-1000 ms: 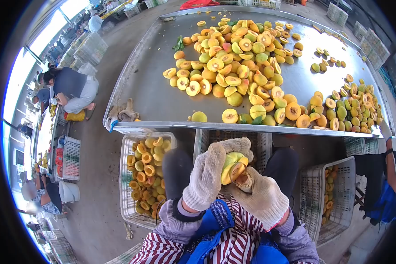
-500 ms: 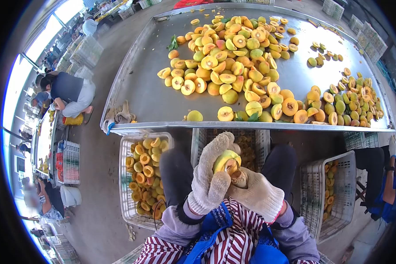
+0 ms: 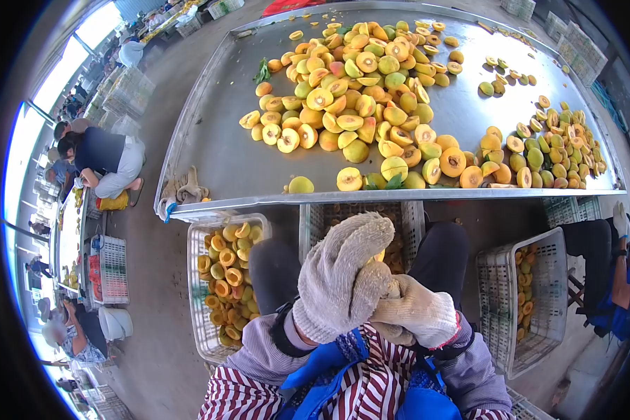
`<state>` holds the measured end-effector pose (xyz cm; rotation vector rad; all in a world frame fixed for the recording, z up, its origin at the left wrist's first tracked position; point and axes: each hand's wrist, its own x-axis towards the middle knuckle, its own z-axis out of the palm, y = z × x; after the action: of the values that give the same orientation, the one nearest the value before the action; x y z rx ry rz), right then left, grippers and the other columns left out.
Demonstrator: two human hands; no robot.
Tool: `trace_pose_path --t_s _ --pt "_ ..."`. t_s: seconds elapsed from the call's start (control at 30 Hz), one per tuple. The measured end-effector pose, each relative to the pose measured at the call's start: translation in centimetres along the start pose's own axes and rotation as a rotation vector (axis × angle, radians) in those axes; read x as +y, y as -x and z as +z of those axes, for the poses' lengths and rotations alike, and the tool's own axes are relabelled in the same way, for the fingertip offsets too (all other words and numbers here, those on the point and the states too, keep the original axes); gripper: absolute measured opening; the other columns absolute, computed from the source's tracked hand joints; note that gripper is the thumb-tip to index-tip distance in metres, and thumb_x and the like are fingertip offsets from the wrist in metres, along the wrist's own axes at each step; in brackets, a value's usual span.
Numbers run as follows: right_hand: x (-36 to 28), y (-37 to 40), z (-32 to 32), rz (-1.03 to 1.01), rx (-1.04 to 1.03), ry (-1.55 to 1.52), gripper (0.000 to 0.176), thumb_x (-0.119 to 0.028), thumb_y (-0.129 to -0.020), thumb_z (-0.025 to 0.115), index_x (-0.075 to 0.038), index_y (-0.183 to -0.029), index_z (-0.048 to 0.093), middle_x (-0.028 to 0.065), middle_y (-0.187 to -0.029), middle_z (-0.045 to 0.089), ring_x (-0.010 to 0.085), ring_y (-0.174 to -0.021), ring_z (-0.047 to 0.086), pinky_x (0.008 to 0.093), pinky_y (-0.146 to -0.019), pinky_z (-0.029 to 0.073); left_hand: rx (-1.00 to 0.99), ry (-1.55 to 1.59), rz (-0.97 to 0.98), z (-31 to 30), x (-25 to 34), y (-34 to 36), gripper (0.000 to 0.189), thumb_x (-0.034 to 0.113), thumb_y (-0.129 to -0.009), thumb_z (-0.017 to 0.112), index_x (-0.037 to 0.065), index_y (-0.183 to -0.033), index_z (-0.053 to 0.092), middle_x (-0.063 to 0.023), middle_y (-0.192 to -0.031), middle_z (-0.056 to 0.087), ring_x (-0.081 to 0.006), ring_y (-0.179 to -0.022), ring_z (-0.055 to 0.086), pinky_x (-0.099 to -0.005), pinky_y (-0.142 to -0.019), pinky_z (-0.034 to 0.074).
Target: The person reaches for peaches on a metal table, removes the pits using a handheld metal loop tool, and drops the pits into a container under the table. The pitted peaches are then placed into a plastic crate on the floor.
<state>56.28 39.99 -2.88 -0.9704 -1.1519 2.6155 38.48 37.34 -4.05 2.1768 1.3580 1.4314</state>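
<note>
My left hand (image 3: 344, 276), in a grey-white knit glove, is wrapped round a yellow peach half (image 3: 379, 257), and only a sliver of the fruit shows. Against it, my right hand (image 3: 421, 313), gloved too, is closed; whatever its fingers grip is hidden. Both hands are together above my lap, below the near edge of the metal table (image 3: 245, 204). On that table lies a large heap of halved peaches (image 3: 357, 91), with a second pile (image 3: 560, 154) at the right.
A white crate of peach halves (image 3: 197, 308) stands left of my legs, another crate (image 3: 493, 315) right. A dark-lit crate (image 3: 315, 231) sits between my knees. Loose gloves (image 3: 183, 189) lie on the table's left corner. A co-worker's gloved hand (image 3: 621, 220) is far right; other people are left.
My left hand has turned over the fruit, back of the glove upward, covering most of it. My right hand has shifted slightly right and down. The view has shifted a little.
</note>
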Motion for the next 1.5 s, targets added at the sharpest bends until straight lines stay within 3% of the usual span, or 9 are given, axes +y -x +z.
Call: trace_pose_path --t_s 0.33,0.47,0.63,0.83,0.87,0.93,1.17,1.3,1.5 --pt "0.5 -0.3 0.2 0.09 -0.018 -0.142 0.027 -0.024 -0.093 0.069 -0.008 -0.075 0.057 0.0002 -0.055 0.051 0.0075 -0.039 0.044 0.0233 -0.035 0.033 0.014 0.843 -0.92 -0.1 2.0 -0.8 0.035 0.028 -0.101 0.056 -0.003 -0.116 0.063 -0.0161 -0.107 0.068 -0.0187 -0.094 0.066 -0.0344 -0.085 0.053" --pt "1.8 -0.9 0.3 0.056 0.002 -0.086 0.029 -0.024 -0.092 0.07 -0.008 -0.072 0.057 0.0002 -0.055 0.052 0.0073 -0.04 0.045 0.0236 -0.035 0.034 -0.015 0.193 -0.262 0.2 0.1 0.6 0.025 0.02 -0.097 0.063 -0.001 -0.11 0.066 -0.0188 -0.106 0.069 -0.0213 -0.082 0.07 -0.0352 -0.071 0.056" --pt "2.5 -0.8 0.1 0.034 0.045 -0.18 0.03 -0.023 -0.092 0.069 -0.008 -0.07 0.056 0.0004 -0.054 0.051 0.0084 -0.039 0.045 0.024 -0.036 0.034 -0.209 0.151 -0.48 0.0 0.9 -1.6 0.022 0.017 -0.094 0.064 0.0 -0.108 0.067 -0.0173 -0.104 0.07 -0.028 -0.085 0.071 -0.0349 -0.07 0.055" --pt "2.5 0.3 0.2 0.04 0.088 -0.273 0.03 -0.022 -0.094 0.066 -0.008 -0.07 0.056 0.0004 -0.052 0.049 0.0099 -0.038 0.045 0.0244 -0.035 0.035 -0.042 0.064 0.036 0.7 0.1 -1.5 0.02 0.027 -0.094 0.065 0.008 -0.1 0.07 -0.0118 -0.1 0.071 -0.0298 -0.086 0.071 -0.0376 -0.07 0.056" --pt "2.9 -0.2 -0.4 0.049 -0.025 -0.324 0.028 -0.021 -0.094 0.067 -0.007 -0.072 0.058 0.0002 -0.053 0.049 0.0101 -0.039 0.046 0.0243 -0.036 0.035 -0.04 0.061 0.036 0.4 0.0 -1.8 0.02 0.027 -0.094 0.065 0.008 -0.1 0.07 -0.0118 -0.1 0.071 -0.0298 -0.086 0.071 -0.0376 -0.07 0.056" --pt "2.9 -0.6 -0.6 0.054 -0.14 -0.369 0.027 -0.021 -0.094 0.067 -0.006 -0.073 0.059 -0.0001 -0.053 0.049 0.0104 -0.04 0.047 0.0242 -0.036 0.036 -0.362 0.605 -0.784 -0.2 0.1 -2.4 0.023 0.025 -0.097 0.061 0.005 -0.106 0.07 -0.0124 -0.099 0.071 -0.0269 -0.085 0.071 -0.0351 -0.074 0.056" --pt "4.2 -0.3 -0.5 0.034 -0.384 -0.729 0.014 -0.012 -0.093 0.065 -0.001 -0.1 0.058 0.0025 -0.064 0.054 0.0096 -0.043 0.046 0.0229 -0.039 0.037 -0.14 0.633 -0.047 1.0 -1.8 -1.1 0.029 0.022 -0.093 0.064 0.001 -0.113 0.068 -0.0165 -0.105 0.071 -0.0272 -0.089 0.071 -0.036 -0.079 0.056" --pt "4.2 0.0 -0.1 0.024 -0.469 -0.8 0.025 -0.014 -0.09 0.069 -0.001 -0.108 0.058 0.0032 -0.072 0.056 0.0089 -0.046 0.047 0.022 -0.04 0.038 -0.148 1.324 -0.616 1.4 0.1 0.0 0.041 0.029 -0.097 0.061 -0.005 -0.12 0.063 -0.017 -0.108 0.069 -0.0231 -0.092 0.068 -0.0358 -0.081 0.055" --pt "4.1 0.2 0.3 0.061 -0.364 -0.769 0.026 -0.018 -0.089 0.071 -0.002 -0.105 0.06 0.0034 -0.074 0.057 0.0079 -0.049 0.047 0.0218 -0.042 0.038 -0.118 1.407 -0.657 2.0 -0.1 0.2 0.045 0.036 -0.1 0.057 -0.004 -0.121 0.061 -0.0186 -0.107 0.068 -0.0237 -0.089 0.068 -0.0362 -0.079 0.056"
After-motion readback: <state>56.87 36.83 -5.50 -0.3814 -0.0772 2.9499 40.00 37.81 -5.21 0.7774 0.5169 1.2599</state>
